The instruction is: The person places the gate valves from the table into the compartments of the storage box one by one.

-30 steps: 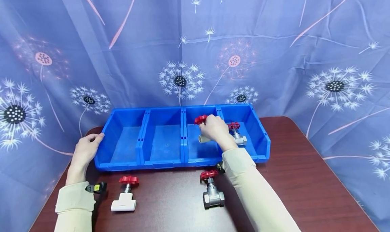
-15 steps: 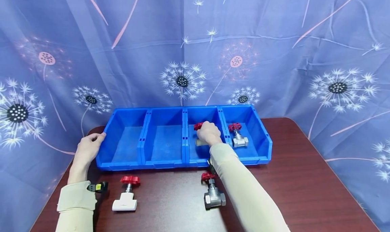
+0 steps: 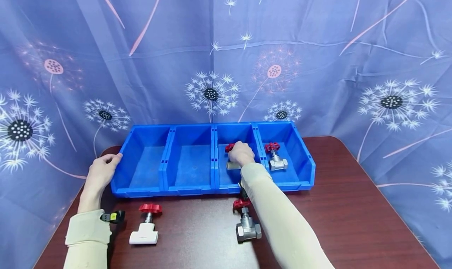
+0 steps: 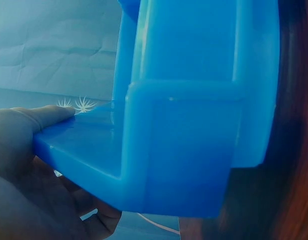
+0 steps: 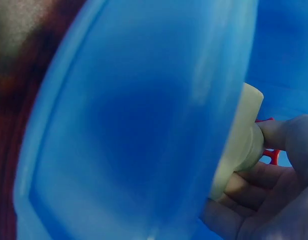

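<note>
My right hand (image 3: 241, 154) is down inside the third compartment from the left of a blue four-part bin (image 3: 190, 191). It holds a beige plastic valve (image 3: 232, 165) with a red handwheel, mostly covered by the hand. In the right wrist view, the thumb and fingers pinch the beige valve body (image 5: 246, 130), partly hidden by the bin's front wall. My left hand (image 3: 104, 171) grips the bin's left side wall (image 4: 83, 145), thumb over the edge and fingers curled beneath on the outside.
A metal valve (image 3: 278, 163) with a red handwheel sits in the rightmost compartment. On the brown table (image 3: 197, 237) in front stand a white plastic valve (image 3: 144, 234) and another metal valve (image 3: 248, 227), close beside the right sleeve. A patterned curtain (image 3: 318, 64) hangs behind.
My right hand has moved down and slightly left into the third compartment with the beige valve, uncovering the metal valve on the right. The left hand keeps its grip.
</note>
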Available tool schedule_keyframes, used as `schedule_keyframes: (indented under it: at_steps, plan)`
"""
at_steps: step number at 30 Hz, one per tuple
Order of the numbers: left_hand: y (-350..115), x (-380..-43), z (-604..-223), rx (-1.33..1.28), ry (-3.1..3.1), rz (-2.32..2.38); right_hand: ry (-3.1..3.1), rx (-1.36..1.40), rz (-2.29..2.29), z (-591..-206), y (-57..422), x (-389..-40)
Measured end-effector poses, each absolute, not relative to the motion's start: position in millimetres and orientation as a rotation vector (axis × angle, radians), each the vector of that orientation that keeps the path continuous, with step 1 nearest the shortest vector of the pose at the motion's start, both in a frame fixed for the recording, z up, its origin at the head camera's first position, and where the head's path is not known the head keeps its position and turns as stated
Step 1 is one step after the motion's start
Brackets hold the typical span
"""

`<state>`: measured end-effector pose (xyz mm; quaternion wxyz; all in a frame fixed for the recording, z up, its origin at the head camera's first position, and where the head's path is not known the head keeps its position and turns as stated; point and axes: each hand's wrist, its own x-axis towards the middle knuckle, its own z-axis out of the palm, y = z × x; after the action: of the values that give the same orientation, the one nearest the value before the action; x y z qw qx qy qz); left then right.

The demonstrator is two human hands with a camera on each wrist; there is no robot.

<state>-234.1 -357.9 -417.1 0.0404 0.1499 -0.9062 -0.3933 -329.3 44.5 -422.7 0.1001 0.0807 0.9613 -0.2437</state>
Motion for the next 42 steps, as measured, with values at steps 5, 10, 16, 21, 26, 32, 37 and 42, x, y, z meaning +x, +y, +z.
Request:
schedule_keyframes:
  at_steps: [5,10,16,21,26,32,37,42]
  plan:
    - [-359,-234,-418,0.467,-2.78,-1.198,2.831,0.214,-0.726,-424,42,-330]
    - [-358,-235,-417,0.462,-2.778,-1.199,2.831,0.235,-0.738,-424,40,-331]
    - [-358,-234,-418,0.47,-2.766,-1.192,2.84,0.239,-0.714,-424,37,-330]
    - [-358,-234,-418,0.47,-2.767,-1.199,2.839,0.249,-0.718,-424,37,-329]
    - [-357,-235,-418,0.461,-2.774,-1.208,2.848,0.234,-0.689,-421,38,-328]
    - [-358,-235,-416,0.472,-2.783,-1.211,2.854,0.156,-0.604,-411,40,-325]
    - [-358,-234,-415,0.478,-2.788,-1.204,2.883,0.067,-0.528,-399,38,-322]
    - [-357,-235,-416,0.476,-2.787,-1.207,2.928,0.037,-0.471,-383,40,-321]
